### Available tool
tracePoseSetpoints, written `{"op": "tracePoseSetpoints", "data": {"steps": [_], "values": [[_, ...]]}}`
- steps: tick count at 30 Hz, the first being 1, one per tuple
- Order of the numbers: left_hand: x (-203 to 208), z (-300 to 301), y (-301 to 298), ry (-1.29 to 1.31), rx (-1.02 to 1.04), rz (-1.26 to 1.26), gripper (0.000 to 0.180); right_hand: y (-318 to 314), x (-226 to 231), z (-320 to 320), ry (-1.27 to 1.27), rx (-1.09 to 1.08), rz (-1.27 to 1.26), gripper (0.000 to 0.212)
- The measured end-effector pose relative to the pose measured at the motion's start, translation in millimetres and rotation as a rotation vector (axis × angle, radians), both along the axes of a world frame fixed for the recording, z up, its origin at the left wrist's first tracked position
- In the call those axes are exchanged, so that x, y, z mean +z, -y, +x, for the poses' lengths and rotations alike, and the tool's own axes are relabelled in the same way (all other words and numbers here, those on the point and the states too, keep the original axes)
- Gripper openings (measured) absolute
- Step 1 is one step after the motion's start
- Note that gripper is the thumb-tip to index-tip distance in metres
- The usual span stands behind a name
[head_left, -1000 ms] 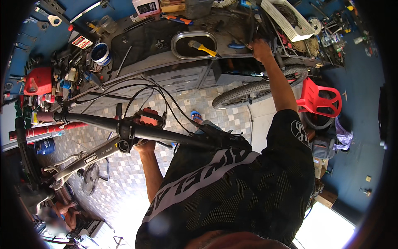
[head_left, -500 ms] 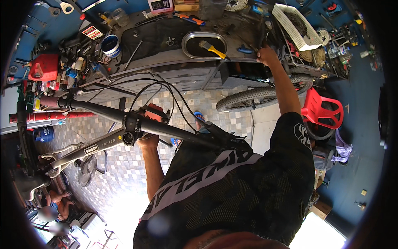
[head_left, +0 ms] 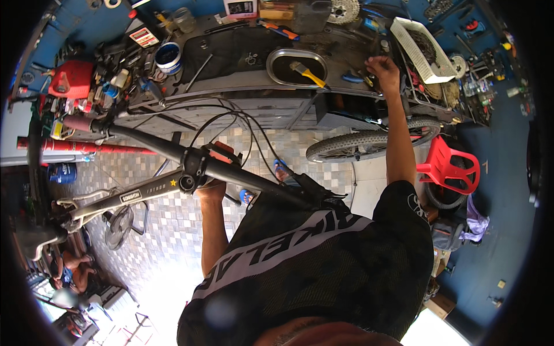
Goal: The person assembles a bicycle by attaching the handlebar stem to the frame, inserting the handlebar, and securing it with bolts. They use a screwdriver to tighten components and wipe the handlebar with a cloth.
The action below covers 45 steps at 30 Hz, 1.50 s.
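Got the grey-black, tube-built metal bike frame (head_left: 154,188) across the L half of my view, above the checkered, pale-tiled floor (head_left: 176,228) and apart from the cluttered dark table (head_left: 337,43); its long, round black handlebar (head_left: 248,180) slants from upper L down to the dark shirt (head_left: 323,259). Judging by eye: frame's rigid, prob. fairly light for its bulk but awkward, b/c the bar would swing its far end about. Smooth tubing could slip if greasy, so I'd take it low at the chunky black stem clamp (head_left: 193,162) or mid-tube, & keep off the thin, looping black cables (head_left: 247,124), which look springy & easy to kink. My left hand (head_left: 211,191) comes up under the clamp; its fingers are mostly behind the metal, so can't tell if they're wrapped round anything. A red block w/ a black top (head_left: 222,151) shows just past it, half covered, kind unclear. My right hand (head_left: 385,72) is at the table's front edge, fingers loosely bent, near a small blue-handled tool (head_left: 351,78); can't tell whether the tips pinch smth small. Frame's rear end is lost in the dark fisheye rim, bar's near end merges w/ the shirt, & whatever props the frame I can't make out.
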<state>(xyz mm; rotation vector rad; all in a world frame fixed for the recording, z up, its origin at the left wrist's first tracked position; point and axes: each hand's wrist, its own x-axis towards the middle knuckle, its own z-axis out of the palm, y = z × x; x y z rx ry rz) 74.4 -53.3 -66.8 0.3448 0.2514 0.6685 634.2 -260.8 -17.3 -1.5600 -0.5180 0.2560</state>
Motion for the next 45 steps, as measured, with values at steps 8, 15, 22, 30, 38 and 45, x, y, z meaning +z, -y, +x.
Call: {"op": "tracePoseSetpoints", "data": {"steps": [8,15,22,30,38,45], "values": [[-69.3,-12.9,-13.7,-0.127,0.181,-0.089,0.06,-105.7,117.8,-141.4,0.029,0.616,0.23,0.036],[-44.6,-8.7,-2.8,-0.164,0.271,-0.266,0.049,-165.9,159.1,-290.6,0.33,1.147,0.278,0.025],[-13.5,-8.8,-4.6,-0.217,0.217,-0.184,0.06,-177.3,162.3,-381.7,0.968,1.113,0.178,0.031],[-35.5,-15.6,-7.7,-0.1,0.166,-0.193,0.048,-173.7,138.3,-401.4,1.29,0.971,0.249,0.031],[-44.6,-15.8,-7.8,-0.105,0.162,-0.12,0.049,-155.0,143.2,-402.6,1.362,0.918,0.209,0.028],[-56.9,-14.4,-11.5,-0.145,0.166,-0.176,0.054,-151.9,145.5,-399.4,1.135,1.025,0.049,0.028]]}}
